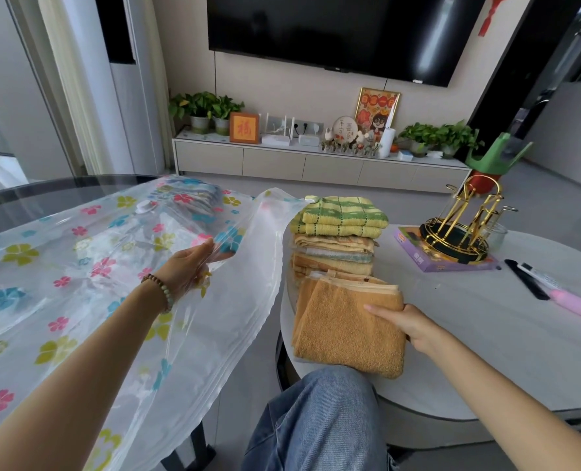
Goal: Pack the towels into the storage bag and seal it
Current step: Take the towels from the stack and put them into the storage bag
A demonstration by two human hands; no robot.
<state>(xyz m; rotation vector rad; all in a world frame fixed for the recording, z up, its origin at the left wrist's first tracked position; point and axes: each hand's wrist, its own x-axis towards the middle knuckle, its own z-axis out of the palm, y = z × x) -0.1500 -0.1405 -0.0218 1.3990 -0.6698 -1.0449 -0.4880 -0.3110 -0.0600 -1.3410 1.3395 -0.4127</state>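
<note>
the storage bag, clear plastic printed with pink, blue and yellow flowers, lies spread over the dark glass table on the left, and its open mouth hangs off the near right edge. to the right stands a pale round table. an orange towel, folded, lies on the table's near left part and overhangs the edge above a knee in jeans. just behind it sits the stack of folded towels, a green and yellow checked one on top. further right a gold rack stands on a purple box. the left hand reaches into the bag's mouth and pinches the upper sheet of plastic between thumb and nearly straight fingers, holding it lifted. the right hand grips the orange towel's right edge, thumb on top, the other fingers tucked beneath. a bead bracelet circles the left wrist
</note>
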